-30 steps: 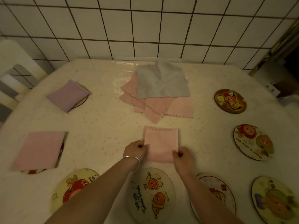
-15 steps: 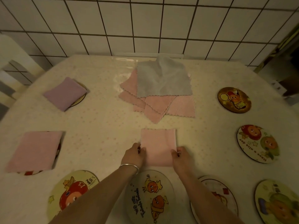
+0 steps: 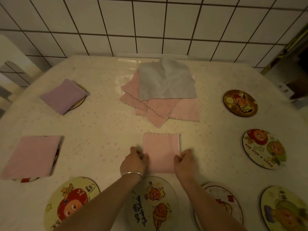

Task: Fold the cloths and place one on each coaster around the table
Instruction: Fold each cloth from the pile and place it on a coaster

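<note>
A folded pink cloth [image 3: 161, 151] lies flat on the table in front of me. My left hand [image 3: 134, 161] pinches its left edge and my right hand [image 3: 184, 161] pinches its right edge. Behind it lies a pile of unfolded pink cloths [image 3: 158, 109] with a grey cloth [image 3: 166, 82] on top. At the left, a folded purple cloth [image 3: 64, 95] covers one coaster and a folded pink cloth [image 3: 31, 155] covers another. Bare round cartoon coasters lie near me [image 3: 71, 202] [image 3: 154, 202] [image 3: 223, 202] and along the right [image 3: 240, 103] [image 3: 265, 148] [image 3: 283, 210].
The table [image 3: 100, 130] has a pale dotted cover and stands against a white tiled wall [image 3: 150, 25]. A white chair [image 3: 10, 64] stands at the far left. A dark doorway with clutter [image 3: 296, 72] shows at the right.
Both hands have stayed on the cloth's side edges and the folded cloth has been pressed flatter and squarer. The view has tilted slightly downward.
</note>
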